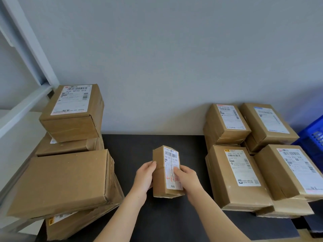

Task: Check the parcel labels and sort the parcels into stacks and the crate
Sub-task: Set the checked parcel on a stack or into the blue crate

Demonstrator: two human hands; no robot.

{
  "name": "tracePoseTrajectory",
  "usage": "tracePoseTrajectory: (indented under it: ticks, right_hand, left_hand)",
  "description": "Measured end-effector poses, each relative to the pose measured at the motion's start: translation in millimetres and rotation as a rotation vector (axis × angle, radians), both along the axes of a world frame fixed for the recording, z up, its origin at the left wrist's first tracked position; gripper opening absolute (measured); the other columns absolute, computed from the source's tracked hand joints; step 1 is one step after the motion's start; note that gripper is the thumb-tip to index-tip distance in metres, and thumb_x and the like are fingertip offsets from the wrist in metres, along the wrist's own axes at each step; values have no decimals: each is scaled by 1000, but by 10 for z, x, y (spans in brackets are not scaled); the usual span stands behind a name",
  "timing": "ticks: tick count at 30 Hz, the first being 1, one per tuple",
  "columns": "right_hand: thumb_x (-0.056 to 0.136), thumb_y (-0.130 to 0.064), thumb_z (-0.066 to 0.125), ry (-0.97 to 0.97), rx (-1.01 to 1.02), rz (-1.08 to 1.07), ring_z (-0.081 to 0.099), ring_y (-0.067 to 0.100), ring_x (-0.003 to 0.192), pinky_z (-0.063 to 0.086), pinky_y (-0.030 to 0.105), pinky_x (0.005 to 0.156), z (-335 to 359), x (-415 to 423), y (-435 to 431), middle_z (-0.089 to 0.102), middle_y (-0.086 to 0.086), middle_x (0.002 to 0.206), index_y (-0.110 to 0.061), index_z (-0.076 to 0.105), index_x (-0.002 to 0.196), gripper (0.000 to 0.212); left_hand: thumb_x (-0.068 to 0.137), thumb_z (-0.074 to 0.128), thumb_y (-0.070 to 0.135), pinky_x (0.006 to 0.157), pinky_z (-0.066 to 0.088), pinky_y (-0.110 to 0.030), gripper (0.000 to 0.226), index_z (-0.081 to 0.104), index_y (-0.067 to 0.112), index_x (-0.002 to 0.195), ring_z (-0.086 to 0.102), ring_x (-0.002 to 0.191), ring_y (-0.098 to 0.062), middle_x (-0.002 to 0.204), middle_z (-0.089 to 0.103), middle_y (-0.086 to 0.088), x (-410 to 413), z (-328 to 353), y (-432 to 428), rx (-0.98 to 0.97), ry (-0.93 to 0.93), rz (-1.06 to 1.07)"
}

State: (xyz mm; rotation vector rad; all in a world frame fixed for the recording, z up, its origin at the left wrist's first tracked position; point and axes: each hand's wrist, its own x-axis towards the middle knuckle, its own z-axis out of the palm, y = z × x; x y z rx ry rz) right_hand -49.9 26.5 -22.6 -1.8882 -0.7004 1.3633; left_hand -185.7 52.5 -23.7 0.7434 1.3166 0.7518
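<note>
At frame centre, label check on the small brown cardboard parcel (167, 172).
My left hand (146, 177) and right hand (187, 177) grip its sides, white label (172, 167) tilted up for reading.

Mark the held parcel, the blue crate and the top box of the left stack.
held parcel (168, 179), head view, on its white label.
blue crate (312, 138), head view, on its side wall.
top left box (71, 100), head view, on its shipping label.

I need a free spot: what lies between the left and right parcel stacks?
Head view: bare black tabletop, plus the small labelled parcel gripped by left hand and right hand.
</note>
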Motion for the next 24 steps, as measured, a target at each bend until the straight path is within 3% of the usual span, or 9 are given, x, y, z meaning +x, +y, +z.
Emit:
tracePoseTrajectory:
  ticks: [6, 9, 12, 17, 20, 24]
  right_hand:
    - [86, -56, 58, 32, -10, 38, 64, 19, 100, 53, 41, 92, 45, -39, 81, 63, 0, 113, -24, 50, 125, 52]
    - [77, -57, 67, 82, -11, 138, 62, 19, 103, 53, 40, 92, 83, -34, 59, 61, 1, 114, -23, 48, 122, 59]
    - [79, -44, 71, 66, 1, 148, 61, 19, 103, 52, 42, 93, 107, -11, 49, 60, 2, 113, -22, 49, 121, 53]
    - [86, -33, 65, 238, 24, 33, 62, 23, 101, 54, 36, 83, 230, -1, 39, 64, 7, 109, -20, 58, 107, 26]
    - [88, -31, 61, 259, 44, 21, 62, 23, 98, 52, 31, 72, 294, -6, 31, 65, 8, 106, -19, 60, 105, 21]
    - [89, -32, 59, 254, 44, 12, 61, 23, 97, 50, 30, 71, 334, -31, 45, 64, 8, 106, -20, 58, 106, 20]
  left_hand:
    - [97, 52, 27, 69, 48, -24, 15, 51, 25, 112, 56, 84, -6, 94, 56, 13, 23, 51, 4, 114, 27, -2]
    - [96, 54, 25, 62, 47, -20, 15, 51, 26, 110, 56, 84, -6, 94, 55, 13, 25, 75, 7, 148, 46, -10]
    - [95, 55, 26, 67, 51, -24, 15, 53, 29, 109, 58, 89, -8, 99, 58, 11, 18, 92, 24, 140, 20, -27]
    - [91, 58, 38, 97, 48, -46, 28, 50, 32, 117, 55, 109, -19, 114, 57, 2, 12, 121, 3, -20, -87, -80]
    - [91, 58, 39, 87, 50, -44, 23, 50, 32, 111, 56, 108, -23, 115, 58, -4, 15, 133, -9, -119, -198, -103]
    - [92, 57, 37, 77, 51, -38, 12, 50, 32, 101, 58, 100, -21, 110, 59, -4, 35, 127, 5, -87, -202, -86]
